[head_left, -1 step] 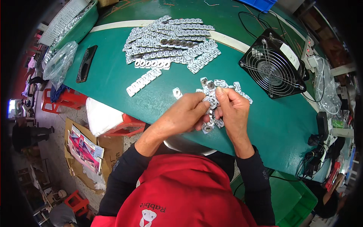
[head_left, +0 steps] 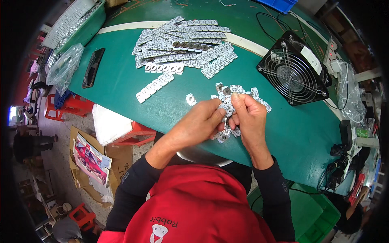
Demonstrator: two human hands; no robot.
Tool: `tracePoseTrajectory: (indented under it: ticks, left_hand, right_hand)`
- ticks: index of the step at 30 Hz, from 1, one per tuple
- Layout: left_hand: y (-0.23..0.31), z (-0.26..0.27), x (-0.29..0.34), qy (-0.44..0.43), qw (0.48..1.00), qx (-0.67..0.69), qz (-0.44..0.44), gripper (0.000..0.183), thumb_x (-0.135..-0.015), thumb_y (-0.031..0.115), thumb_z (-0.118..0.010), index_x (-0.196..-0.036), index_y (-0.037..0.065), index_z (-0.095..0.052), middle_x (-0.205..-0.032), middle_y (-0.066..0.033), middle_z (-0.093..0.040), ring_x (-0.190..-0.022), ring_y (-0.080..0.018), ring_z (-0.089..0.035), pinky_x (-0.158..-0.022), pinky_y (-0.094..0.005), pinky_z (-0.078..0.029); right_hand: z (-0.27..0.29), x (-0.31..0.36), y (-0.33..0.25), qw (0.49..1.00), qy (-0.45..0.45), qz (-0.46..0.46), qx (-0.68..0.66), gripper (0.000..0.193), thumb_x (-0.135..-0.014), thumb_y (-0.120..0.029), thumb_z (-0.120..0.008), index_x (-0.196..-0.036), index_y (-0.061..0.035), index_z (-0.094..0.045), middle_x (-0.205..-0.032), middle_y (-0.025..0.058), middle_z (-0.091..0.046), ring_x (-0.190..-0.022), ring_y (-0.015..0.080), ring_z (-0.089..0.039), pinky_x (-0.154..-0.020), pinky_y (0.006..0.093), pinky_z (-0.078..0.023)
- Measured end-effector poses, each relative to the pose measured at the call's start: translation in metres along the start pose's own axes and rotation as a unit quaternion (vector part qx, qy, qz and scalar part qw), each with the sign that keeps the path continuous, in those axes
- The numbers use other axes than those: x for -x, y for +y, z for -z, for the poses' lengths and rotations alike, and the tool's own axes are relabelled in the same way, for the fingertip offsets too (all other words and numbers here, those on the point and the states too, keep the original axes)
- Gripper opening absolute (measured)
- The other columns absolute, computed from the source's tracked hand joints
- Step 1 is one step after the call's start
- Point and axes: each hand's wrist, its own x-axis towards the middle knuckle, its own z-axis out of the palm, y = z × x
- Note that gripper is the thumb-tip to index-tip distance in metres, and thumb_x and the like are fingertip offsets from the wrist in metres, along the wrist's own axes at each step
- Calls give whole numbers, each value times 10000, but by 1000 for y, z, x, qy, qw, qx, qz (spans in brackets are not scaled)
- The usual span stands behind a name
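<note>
Both of my hands are closed close together over a small heap of loose white circuit boards (head_left: 239,90) at the table's near edge. Between the fingertips of my left hand (head_left: 198,123) and my right hand (head_left: 253,117) is a small white circuit board (head_left: 227,108), pinched from both sides; fingers hide part of it. One single board (head_left: 190,99) lies apart, left of the heap. Farther left rests an unbroken strip of boards (head_left: 155,88). Beyond it a large stack of board strips (head_left: 162,46) spreads over the table, one strip in it showing dark round faces (head_left: 188,45).
A black fan (head_left: 289,69) with a wire guard stands on the green table (head_left: 291,137) at right, its cable trailing behind. At left are a phone (head_left: 93,67), a clear plastic bag (head_left: 67,67) and a green basket (head_left: 87,30). A green crate (head_left: 316,214) sits below the right edge.
</note>
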Motion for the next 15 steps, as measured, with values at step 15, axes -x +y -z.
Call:
tracePoseTrajectory:
  ticks: [15]
  left_hand:
    - [-18, -23, -8, 247, 900, -228, -277, 109, -850, 63, -500, -792, -14, -448, -597, -219, -504, -559, -399, -523, -479, -427, -376]
  right_hand:
    - [-8, 2, 2, 997, 36, 69, 2, 187, -880, -156, -570, -812, 14, -614, -498, -30, -473, -392, 21, -395, -358, 189, -304]
